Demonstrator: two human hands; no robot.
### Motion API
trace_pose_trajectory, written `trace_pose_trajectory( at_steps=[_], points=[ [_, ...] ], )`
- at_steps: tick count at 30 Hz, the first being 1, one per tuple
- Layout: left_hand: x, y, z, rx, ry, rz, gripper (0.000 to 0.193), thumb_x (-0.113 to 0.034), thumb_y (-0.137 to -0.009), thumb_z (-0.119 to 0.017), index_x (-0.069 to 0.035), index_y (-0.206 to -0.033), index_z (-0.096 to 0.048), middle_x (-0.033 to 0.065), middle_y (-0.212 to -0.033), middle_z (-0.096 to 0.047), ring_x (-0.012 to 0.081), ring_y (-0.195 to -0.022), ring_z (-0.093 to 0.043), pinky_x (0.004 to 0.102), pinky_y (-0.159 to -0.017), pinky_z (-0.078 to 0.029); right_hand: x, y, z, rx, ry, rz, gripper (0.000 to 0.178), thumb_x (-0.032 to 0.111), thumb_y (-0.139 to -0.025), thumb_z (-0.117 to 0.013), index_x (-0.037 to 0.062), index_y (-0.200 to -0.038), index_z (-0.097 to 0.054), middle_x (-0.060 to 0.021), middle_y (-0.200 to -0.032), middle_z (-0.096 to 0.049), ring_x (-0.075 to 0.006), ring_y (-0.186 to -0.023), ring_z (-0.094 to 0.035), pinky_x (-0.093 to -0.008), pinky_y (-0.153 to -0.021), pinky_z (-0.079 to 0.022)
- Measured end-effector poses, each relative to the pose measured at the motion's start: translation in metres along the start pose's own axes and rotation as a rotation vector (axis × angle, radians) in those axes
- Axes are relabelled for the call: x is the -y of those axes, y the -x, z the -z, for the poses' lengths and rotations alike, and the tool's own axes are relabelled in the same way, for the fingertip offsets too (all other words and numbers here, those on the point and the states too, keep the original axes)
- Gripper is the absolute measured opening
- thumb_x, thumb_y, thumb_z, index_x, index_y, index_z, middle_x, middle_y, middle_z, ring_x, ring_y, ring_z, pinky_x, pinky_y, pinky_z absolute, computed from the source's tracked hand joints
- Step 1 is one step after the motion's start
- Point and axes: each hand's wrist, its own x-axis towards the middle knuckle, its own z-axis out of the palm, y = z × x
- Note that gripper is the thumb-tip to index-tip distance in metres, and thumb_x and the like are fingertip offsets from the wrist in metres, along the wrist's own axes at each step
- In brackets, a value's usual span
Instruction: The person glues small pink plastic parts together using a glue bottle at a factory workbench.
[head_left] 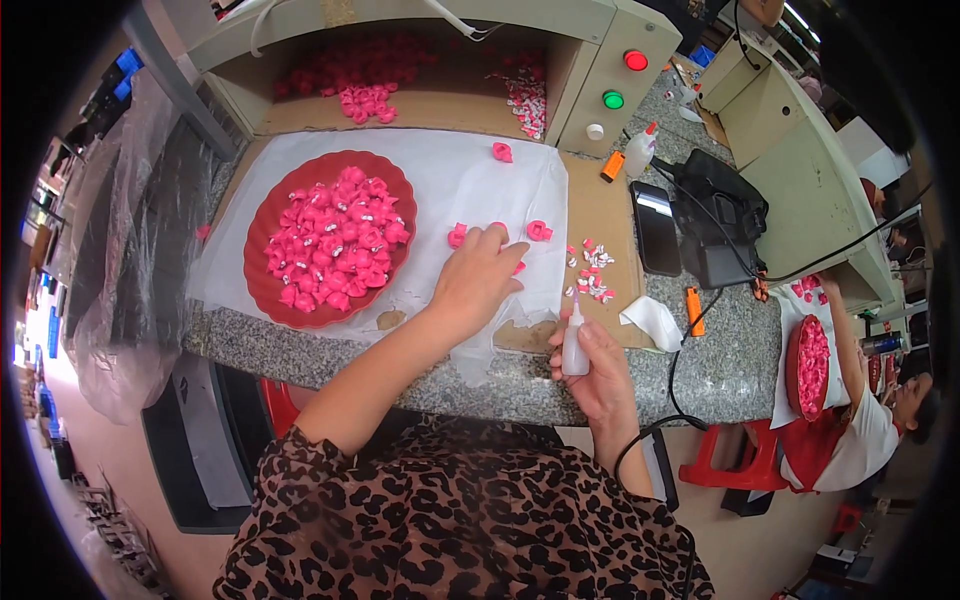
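My right hand is closed round a small clear squeeze bottle, whose thin nozzle points up and away from me. My left hand rests over the white paper, its thumb and forefinger bent round a small pink moulded piece that is partly hidden. Similar rounded pink pieces lie near its fingertips, one at the left and one at the right. Another pink piece sits farther back on the paper. Left of my hand, a scalloped red tray holds a heap of pink pieces with shiny spots.
Small pink-and-white bits lie beside the bottle's nozzle. A box-like machine stands behind, more pieces inside it. To the right are a phone, a black bag, orange lighters and a cable. A co-worker sits farther right.
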Motion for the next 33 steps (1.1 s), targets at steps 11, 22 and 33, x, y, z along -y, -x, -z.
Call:
trace_pose_trajectory(
  at_steps=[11,22,33],
  points=[
    [-0.006,0.020,-0.001,0.255,0.897,0.558,0.018,-0.012,-0.077,-0.059,-0.003,-0.092,-0.055,0.0043,-0.082,-0.054,0.0136,-0.072,-0.051,0.0241,-0.058,-0.043,0.006,-0.007,-0.007,-0.106,0.030,0.245,0.025,0.011,-0.080,-0.056,0.0013,-0.100,-0.045,-0.0097,-0.088,-0.055,-0.0123,-0.074,-0.053,-0.0212,-0.061,-0.042],
    [-0.019,0.056,-0.016,-0.008,1.384,0.636,0.022,0.003,-0.075,-0.057,0.001,-0.097,-0.052,0.0044,-0.088,-0.054,0.0083,-0.076,-0.052,0.0191,-0.066,-0.044,-0.007,-0.012,-0.002,-0.132,0.014,0.446,0.027,0.005,-0.078,-0.057,0.0006,-0.099,-0.042,-0.0085,-0.091,-0.051,-0.0148,-0.080,-0.053,-0.0269,-0.071,-0.045],
    [-0.024,0.058,-0.028,-0.245,0.968,0.471,0.019,0.005,-0.070,-0.061,0.000,-0.088,-0.056,0.0073,-0.095,-0.050,0.0082,-0.074,-0.055,0.0185,-0.060,-0.045,-0.032,-0.008,0.002,-0.135,0.920,0.900,0.019,0.004,-0.080,-0.054,-0.0005,-0.092,-0.041,-0.0093,-0.089,-0.044,-0.0129,-0.068,-0.051,-0.0216,-0.057,-0.044]
  ],
)
